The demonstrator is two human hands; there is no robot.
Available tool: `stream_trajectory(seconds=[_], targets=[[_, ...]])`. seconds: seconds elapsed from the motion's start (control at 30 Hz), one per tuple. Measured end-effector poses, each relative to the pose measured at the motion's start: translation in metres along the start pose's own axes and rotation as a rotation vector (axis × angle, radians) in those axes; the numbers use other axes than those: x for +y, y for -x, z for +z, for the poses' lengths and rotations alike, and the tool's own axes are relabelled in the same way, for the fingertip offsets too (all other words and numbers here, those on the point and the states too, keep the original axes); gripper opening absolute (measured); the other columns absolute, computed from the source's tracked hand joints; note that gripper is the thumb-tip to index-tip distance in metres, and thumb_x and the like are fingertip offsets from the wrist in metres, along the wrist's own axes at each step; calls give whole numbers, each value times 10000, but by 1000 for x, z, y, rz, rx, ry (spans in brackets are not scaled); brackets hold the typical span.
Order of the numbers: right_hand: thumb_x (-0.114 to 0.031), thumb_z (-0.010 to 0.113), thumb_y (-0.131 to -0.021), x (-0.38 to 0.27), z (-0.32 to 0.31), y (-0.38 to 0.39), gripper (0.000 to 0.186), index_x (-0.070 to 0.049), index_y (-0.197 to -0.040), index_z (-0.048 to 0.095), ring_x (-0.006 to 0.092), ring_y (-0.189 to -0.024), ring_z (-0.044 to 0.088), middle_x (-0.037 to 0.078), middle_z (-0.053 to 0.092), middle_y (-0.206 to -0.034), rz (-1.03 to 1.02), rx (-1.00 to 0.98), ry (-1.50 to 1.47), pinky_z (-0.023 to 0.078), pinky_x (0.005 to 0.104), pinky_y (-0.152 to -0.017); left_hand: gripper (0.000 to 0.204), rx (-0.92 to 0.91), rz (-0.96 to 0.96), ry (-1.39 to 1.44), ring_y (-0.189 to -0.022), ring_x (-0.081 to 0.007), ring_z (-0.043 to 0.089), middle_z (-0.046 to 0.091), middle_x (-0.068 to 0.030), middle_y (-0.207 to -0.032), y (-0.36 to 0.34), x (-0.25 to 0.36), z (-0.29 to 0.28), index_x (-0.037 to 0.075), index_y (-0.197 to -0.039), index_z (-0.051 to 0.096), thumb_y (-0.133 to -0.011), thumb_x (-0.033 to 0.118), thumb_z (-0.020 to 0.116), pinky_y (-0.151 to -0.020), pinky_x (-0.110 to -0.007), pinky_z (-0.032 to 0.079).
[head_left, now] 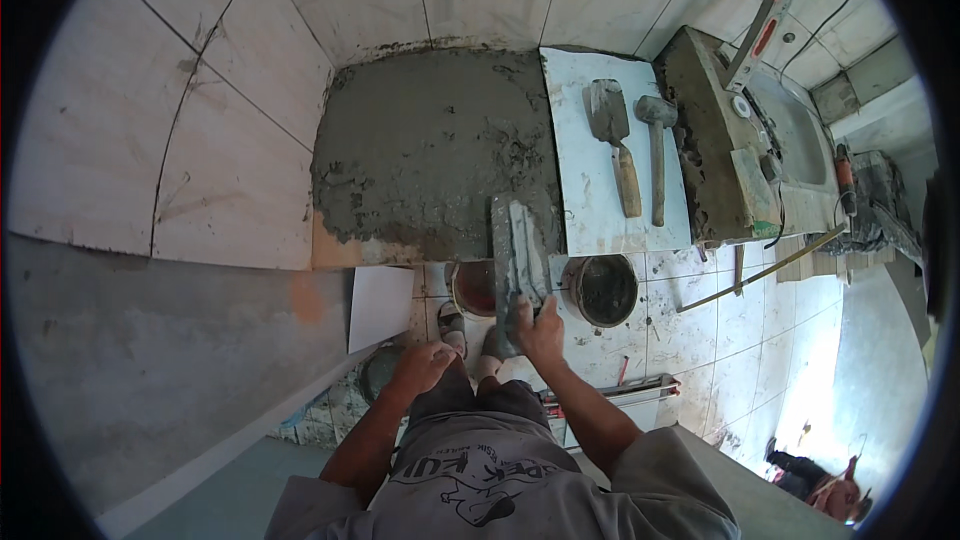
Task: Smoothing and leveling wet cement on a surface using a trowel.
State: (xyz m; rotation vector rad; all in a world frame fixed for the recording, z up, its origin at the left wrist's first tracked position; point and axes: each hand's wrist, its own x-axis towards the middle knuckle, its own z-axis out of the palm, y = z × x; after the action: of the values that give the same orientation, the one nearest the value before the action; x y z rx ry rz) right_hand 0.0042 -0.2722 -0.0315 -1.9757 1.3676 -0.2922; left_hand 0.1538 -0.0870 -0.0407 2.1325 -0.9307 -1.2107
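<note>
My right hand [540, 330] grips a flat rectangular plastering trowel [504, 270], its fingers wrapped round the handle. Grey mortar streaks the trowel's face. The trowel's far end lies over the near right edge of a wet mortar bed [430, 130], which covers much of a ledge; I cannot tell whether they touch. Above my left thigh, my left hand [425, 366] has curled fingers with nothing visible in them. Right of the mortar, a white tile [585, 185] carries a wooden-handled brick trowel [609, 115] and a mallet [656, 112].
Below the ledge stand a bucket of dark grey mix [606, 290] and one of reddish-brown liquid [473, 288]. A spirit level [768, 30] leans near a sink [795, 125]. Tiled walls enclose the ledge. A tile cutter [625, 395] lies right of my legs.
</note>
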Motion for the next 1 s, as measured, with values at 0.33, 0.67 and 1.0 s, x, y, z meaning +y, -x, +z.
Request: stream_trajectory(seconds=[0.33, 0.67, 1.0], targets=[[-417, 439, -919, -90, 60, -133, 522, 88, -1046, 458, 519, -928, 569, 376, 575, -949, 381, 210, -272, 455, 527, -827, 309, 69, 3, 11, -624, -162, 609, 644, -72, -700, -14, -15, -54, 34, -1022, 661, -875, 295, 583, -618, -311, 482], [-449, 446, -902, -197, 137, -158, 536, 63, -1050, 507, 475, -959, 592, 335, 607, -964, 180, -210, -169, 468, 518, -856, 328, 80, -133, 53, -787, -312, 656, 666, -174, -825, -5, -51, -89, 25, -979, 660, -857, 317, 570, -737, -369, 497], [-470, 500, -893, -85, 46, -73, 507, 21, -1024, 495, 478, -801, 611, 312, 608, -787, -38, -110, -1, 474, 550, -730, 318, 34, -63, 94, -804, -317, 659, 669, -173, -841, -45, -19, -119, 27, -980, 657, -856, 311, 586, -725, -375, 500]])
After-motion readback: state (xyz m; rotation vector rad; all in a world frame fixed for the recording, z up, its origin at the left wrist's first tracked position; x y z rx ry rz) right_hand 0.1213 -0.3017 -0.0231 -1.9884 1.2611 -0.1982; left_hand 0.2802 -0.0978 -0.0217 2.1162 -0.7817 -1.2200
